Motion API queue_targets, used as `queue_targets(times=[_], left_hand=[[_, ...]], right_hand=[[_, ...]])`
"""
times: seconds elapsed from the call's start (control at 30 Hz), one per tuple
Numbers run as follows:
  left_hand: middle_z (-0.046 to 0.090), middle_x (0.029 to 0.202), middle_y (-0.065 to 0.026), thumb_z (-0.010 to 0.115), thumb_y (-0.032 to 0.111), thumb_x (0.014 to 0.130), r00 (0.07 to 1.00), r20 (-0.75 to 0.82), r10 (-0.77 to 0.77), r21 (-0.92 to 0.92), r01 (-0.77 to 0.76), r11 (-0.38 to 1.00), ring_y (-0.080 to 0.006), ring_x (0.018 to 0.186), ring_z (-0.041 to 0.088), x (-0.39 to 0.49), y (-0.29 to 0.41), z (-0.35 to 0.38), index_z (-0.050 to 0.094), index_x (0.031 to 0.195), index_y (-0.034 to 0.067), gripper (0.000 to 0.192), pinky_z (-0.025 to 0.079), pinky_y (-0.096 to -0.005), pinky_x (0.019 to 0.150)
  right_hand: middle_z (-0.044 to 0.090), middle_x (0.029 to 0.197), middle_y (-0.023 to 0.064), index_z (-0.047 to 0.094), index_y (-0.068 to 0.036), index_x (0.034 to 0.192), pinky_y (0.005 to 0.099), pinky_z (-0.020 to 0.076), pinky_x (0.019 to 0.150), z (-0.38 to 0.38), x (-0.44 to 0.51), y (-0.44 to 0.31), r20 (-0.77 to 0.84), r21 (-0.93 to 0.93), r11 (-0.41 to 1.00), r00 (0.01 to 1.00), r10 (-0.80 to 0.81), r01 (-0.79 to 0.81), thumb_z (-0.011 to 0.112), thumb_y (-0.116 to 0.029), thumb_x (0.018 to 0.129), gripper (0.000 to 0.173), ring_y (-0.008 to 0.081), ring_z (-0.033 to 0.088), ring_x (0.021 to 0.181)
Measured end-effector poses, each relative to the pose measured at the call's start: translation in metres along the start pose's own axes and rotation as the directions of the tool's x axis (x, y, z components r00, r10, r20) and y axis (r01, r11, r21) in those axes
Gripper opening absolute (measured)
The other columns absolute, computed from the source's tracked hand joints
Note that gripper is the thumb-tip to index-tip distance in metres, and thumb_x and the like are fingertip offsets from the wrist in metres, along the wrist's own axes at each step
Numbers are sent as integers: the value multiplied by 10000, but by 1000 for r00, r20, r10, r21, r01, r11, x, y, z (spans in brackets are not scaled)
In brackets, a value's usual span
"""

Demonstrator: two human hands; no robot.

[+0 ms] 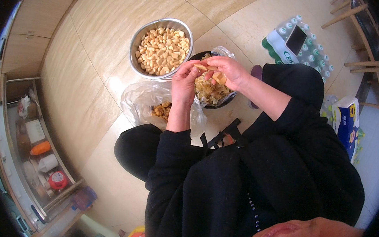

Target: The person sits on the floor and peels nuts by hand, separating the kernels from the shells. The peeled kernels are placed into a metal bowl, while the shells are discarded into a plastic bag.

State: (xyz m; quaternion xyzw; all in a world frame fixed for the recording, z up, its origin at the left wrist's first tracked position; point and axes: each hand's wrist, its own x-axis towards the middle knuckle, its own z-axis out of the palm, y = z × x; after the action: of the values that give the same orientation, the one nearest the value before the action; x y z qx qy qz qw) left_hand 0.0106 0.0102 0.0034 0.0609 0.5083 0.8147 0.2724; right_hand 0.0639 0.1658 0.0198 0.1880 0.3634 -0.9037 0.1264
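Observation:
My left hand (186, 77) pinches a pale piece of garlic (199, 66) between thumb and fingers. Close beside it, my right hand (228, 71) touches that piece with its fingertips and keeps a larger pale piece (219, 78) under the curled fingers. Both hands hover above a dark bin (220, 106) lined with clear plastic, where papery skins (209, 90) are heaped. Beyond my left hand stands a metal bowl (133, 61) full of peeled garlic cloves (164, 50). A clear plastic bag (134, 97) with brownish unpeeled pieces (161, 110) lies by my left knee.
On the right, a smartphone (296, 40) rests on a shrink-wrapped pack of water bottles (316, 56). Wooden chairs (357, 21) and a blue-and-white package (346, 123) stand farther right. A glass display counter (41, 147) runs along the left, near a plastic jug (84, 197).

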Motion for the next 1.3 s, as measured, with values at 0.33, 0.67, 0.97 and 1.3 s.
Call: queue_targets(times=[0.33, 0.67, 0.97, 1.3], left_hand=[[623, 796, -20, 618, 143, 845, 985, -169, -41, 364, 101, 926, -68, 686, 517, -4, 5, 7, 639, 981, -24, 216, 402, -192, 618], [610, 723, 2, 608, 110, 846, 981, -192, -38, 204, 78, 976, -44, 579, 470, -5, -1, 10, 641, 867, -13, 129, 380, -181, 536], [600, 707, -7, 585, 104, 860, 977, -213, -22, 115, 47, 992, -52, 565, 473, -5, -12, 13, 618, 813, 8, 113, 379, -188, 522], [577, 721, 2, 586, 116, 865, 982, -124, -140, -211, 112, 971, -55, 576, 458, -6, -15, 11, 601, 845, 14, 105, 379, -190, 548]], right_hand=[[618, 864, 66, 570, 20, 1043, 202, 455, 539, 3, 2, 6, -109, -248, 955, 975, -192, 160, 609, -104, 837, 243, 113, 588, 684], [616, 840, 47, 586, 7, 1062, 188, 452, 565, 11, -3, 8, -81, -402, 900, 972, -220, 170, 591, -95, 856, 230, 77, 550, 654], [607, 823, 53, 597, -1, 1035, 220, 454, 565, 8, -1, 14, -80, -168, 980, 989, -124, 109, 577, -89, 856, 201, 104, 551, 650], [585, 844, 63, 501, -13, 1157, 253, 469, 543, 0, 3, 13, -57, 43, 999, 998, -9, 11, 534, -98, 874, 297, 131, 564, 654]])
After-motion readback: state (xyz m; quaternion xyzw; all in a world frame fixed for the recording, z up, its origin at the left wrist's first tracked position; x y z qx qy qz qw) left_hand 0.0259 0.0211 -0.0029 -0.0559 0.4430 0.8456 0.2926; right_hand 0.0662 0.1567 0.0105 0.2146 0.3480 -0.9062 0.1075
